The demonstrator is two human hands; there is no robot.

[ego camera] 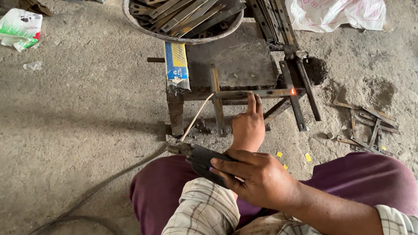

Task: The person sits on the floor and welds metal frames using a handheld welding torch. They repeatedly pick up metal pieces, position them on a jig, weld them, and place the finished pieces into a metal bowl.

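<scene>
Sitting low on the dusty concrete floor [48, 134], the person works at a small dark steel welding table [237, 67]. Right hand [261, 178]: fingers closed around the black-handled electrode holder [201, 162], arm bent across the lap, the holder pointing left and forward, the thin pale welding rod [197, 116] rising from it toward the table's front edge. Left hand [248, 128]: reached forward, wrist straight, two fingers extended and resting on the long flat steel strip [257, 94] that lies along that front edge; the other fingers curl loosely, gripping nothing. A small orange glowing spot [292, 91] shows near the strip's right end, so one weld looks freshly made; the rod tip sits near the strip's left part, not clearly touching. Judged partway through: the round metal basin [183, 9] of flat steel strips behind the table is full, while a few joined pieces [368, 125] lie on the floor at right.
</scene>
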